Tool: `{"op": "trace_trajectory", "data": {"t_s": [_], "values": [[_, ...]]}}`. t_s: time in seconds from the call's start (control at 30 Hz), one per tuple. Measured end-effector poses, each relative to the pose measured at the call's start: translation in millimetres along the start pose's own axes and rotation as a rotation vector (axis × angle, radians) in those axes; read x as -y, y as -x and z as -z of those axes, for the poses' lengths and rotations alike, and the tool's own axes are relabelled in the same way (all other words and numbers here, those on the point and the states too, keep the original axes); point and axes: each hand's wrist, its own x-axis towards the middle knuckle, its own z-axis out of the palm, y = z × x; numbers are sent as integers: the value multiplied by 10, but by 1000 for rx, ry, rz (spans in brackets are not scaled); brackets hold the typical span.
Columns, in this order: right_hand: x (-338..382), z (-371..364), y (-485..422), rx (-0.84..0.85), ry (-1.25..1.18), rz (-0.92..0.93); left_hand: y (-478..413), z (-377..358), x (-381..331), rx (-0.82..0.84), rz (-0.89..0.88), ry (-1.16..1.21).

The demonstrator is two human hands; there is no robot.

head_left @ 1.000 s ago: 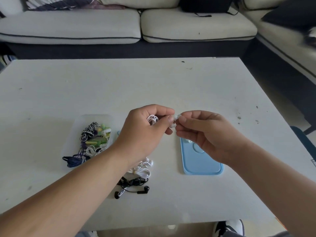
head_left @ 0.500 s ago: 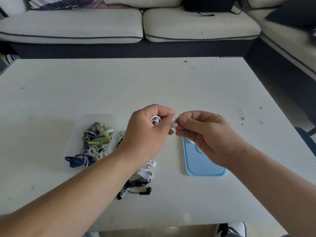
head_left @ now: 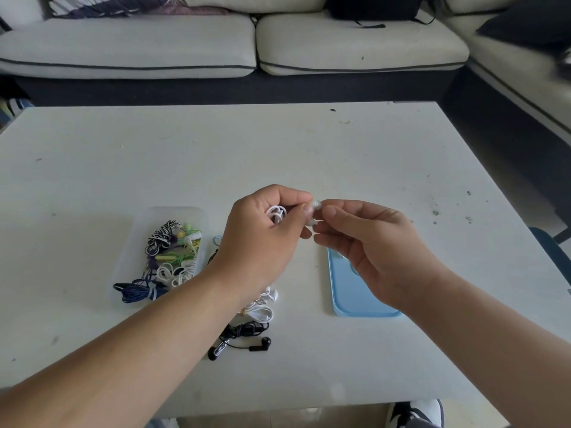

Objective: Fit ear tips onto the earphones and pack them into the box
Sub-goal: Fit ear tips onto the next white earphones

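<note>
Two hands meet above the scuffed white table (head_left: 278, 149), their fingertips touching. Your left hand (head_left: 265, 239) curls around a coiled white wired earphone (head_left: 276, 213). Thumb and forefinger close on its bud end, and the cord loops show in the hollow just behind those fingers. Your right hand (head_left: 370, 251) pinches a small pale ear tip (head_left: 315, 204) between thumb and forefinger, hard against the left fingertips. The remaining right fingers curl loosely beneath and hold nothing.

Progress, as judged from the layout: several bundled earphones (striped, green, white, navy) already lie in the translucent plastic box (head_left: 129, 257), below and to the left of your left fingers. A loose white earphone bundle (head_left: 262, 310) and a black earphone pair (head_left: 244, 335) lie outside the box, beneath your left wrist and nearer to you than the fingertips. They appear to be waiting their turn. A flat light-blue lid (head_left: 355, 298) rests under your right palm, so the box is open. The task therefore looks partway done: this earphone is at the fitting step, and the packing and closing are left.

Orientation: the bud's long axis runs roughly level, from your left fingertips towards your right ones, with its nozzle end facing the right hand. The ear tip is too small and too covered to tell whether it is seated.
</note>
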Motion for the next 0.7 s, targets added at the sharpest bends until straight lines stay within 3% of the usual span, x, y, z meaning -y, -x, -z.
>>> {"op": "trace_trajectory", "data": {"t_s": [0.37,0.7], "values": [[53,44,-32,29,-56,-72,-50,15,24,55,45,74],[-17,-4,-86,182,15,-116,-53,131,49,92,80,67]]}}
